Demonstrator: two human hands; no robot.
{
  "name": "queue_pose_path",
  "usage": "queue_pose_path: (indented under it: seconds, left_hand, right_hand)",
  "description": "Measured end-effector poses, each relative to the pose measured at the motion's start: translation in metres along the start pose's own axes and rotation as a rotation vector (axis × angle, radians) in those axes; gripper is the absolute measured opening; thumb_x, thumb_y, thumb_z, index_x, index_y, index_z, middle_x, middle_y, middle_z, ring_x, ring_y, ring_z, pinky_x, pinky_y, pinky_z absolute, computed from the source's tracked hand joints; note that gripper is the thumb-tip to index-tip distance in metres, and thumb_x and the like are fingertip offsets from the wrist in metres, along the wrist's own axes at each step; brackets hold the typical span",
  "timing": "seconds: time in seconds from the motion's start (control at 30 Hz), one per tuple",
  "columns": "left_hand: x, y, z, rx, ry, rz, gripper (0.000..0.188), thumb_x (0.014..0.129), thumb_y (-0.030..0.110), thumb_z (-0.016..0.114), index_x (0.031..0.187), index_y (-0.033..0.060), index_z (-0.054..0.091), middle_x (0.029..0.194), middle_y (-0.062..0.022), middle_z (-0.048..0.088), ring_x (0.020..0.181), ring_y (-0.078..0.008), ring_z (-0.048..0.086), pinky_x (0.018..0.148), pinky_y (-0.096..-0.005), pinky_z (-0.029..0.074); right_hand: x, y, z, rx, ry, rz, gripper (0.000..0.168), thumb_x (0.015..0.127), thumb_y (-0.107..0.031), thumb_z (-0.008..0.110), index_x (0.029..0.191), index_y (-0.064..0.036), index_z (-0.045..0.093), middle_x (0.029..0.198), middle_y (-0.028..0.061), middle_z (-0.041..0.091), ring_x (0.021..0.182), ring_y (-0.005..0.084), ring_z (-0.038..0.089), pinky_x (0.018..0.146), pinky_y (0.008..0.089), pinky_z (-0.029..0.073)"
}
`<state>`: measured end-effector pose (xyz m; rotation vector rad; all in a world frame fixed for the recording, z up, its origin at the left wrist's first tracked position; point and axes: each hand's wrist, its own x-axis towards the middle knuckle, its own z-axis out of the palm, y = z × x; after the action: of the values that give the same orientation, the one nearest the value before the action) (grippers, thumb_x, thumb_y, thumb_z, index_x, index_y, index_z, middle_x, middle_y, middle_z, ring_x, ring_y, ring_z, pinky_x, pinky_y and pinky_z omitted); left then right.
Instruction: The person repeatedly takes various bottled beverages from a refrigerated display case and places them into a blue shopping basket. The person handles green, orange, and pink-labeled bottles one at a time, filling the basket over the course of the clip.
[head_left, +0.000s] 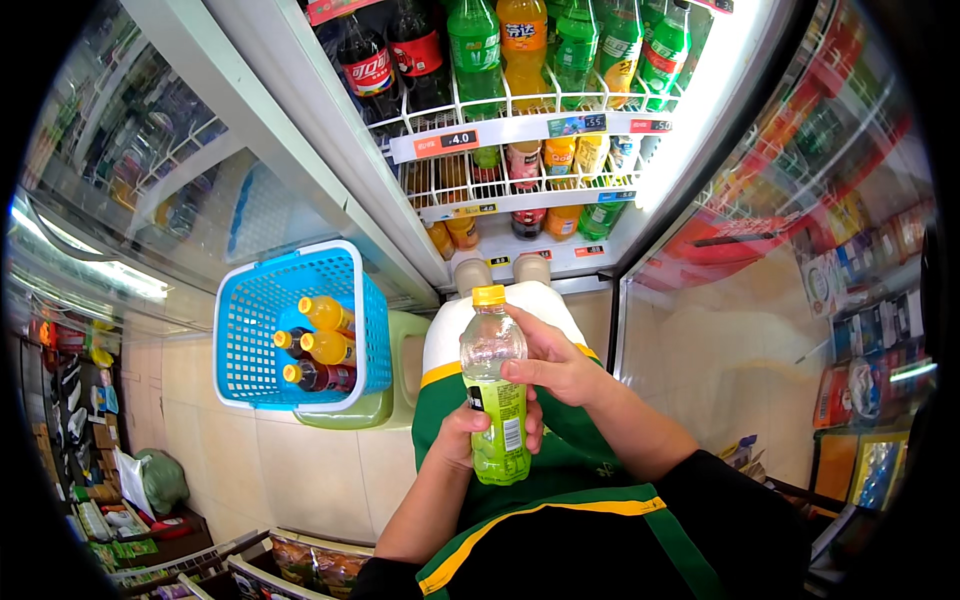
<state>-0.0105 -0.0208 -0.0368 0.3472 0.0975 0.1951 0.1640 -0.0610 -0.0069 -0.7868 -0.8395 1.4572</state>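
A plastic drink bottle (501, 420) with a yellow cap and a green printed label stands nearly upright in front of my lap. My left hand (463, 433) grips its lower half from the left, some fingers showing on the far side. Around the upper part, near the shoulder, my right hand (551, 360) closes from the right. The bottle's barcode and small print face me. To the left, a blue plastic basket (375, 337) with a white rim holds several bottles, among them an orange drink bottle (330, 348) and a dark red drink bottle (319, 376), all yellow-capped.
The basket rests on a pale green plastic stool (405, 375). Ahead is a drinks cooler with white wire shelves (525, 127) of soda bottles (474, 56). Its glass door (697, 315) stands open at right; another glass door (247, 202) is at left. Shelved goods (862, 322) lie far right.
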Motion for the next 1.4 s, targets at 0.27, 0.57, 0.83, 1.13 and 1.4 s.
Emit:
queue_pose_path:
  seconds: [0.27,0.57,0.83,1.13,1.4]
  left_hand:
    - [-0.002,0.009,0.008,0.418,0.294,0.098,0.069,0.076,0.047,0.072,0.126,0.0017,0.053,0.102,-0.0155,0.064,0.087,-0.0275,0.067,0.078,-0.0407,0.055]
    - [-0.030,0.071,0.017,0.995,0.509,0.556,0.070,0.081,0.022,0.078,0.140,0.0016,0.044,0.127,-0.0068,0.057,0.115,-0.0157,0.054,0.101,-0.0355,0.043]
    - [-0.081,0.222,0.035,1.159,0.888,0.928,0.055,0.077,0.009,0.078,0.124,0.0038,0.052,0.110,-0.0066,0.065,0.101,-0.0167,0.063,0.091,-0.0335,0.051]
    - [-0.107,0.299,-0.047,1.367,1.087,0.909,0.056,0.077,0.009,0.077,0.126,0.0026,0.051,0.110,-0.0105,0.065,0.101,-0.0179,0.063,0.088,-0.0328,0.050]
    - [-0.115,0.315,-0.097,1.735,1.183,0.852,0.064,0.074,0.006,0.078,0.132,0.0024,0.049,0.109,-0.0151,0.066,0.099,-0.0240,0.064,0.081,-0.0358,0.050]
  right_hand:
    - [0.001,-0.009,0.005,-0.058,-0.012,0.041,0.076,0.093,-0.012,0.067,0.154,-0.005,0.022,0.115,0.0051,0.061,0.081,0.0078,0.061,0.054,0.0213,0.048]
    - [0.014,-0.007,0.010,-0.112,-0.084,-0.137,0.062,0.091,-0.002,0.065,0.147,0.001,0.037,0.146,0.0139,0.047,0.135,0.0236,0.046,0.111,0.0392,0.037]
    - [0.040,0.001,0.022,-0.167,0.016,-0.074,0.035,0.094,-0.001,0.061,0.129,0.002,0.056,0.124,0.0123,0.064,0.117,0.0202,0.061,0.102,0.0348,0.048]
    - [0.242,0.028,0.123,-0.481,-0.086,-0.345,0.045,0.089,-0.010,0.067,0.132,-0.003,0.054,0.127,0.0171,0.060,0.115,0.0251,0.060,0.096,0.0350,0.051]
    - [0.350,0.071,0.174,-1.084,-0.294,-0.822,0.033,0.075,-0.004,0.066,0.108,-0.004,0.066,0.108,0.0170,0.063,0.101,0.0370,0.061,0.086,0.0425,0.052]
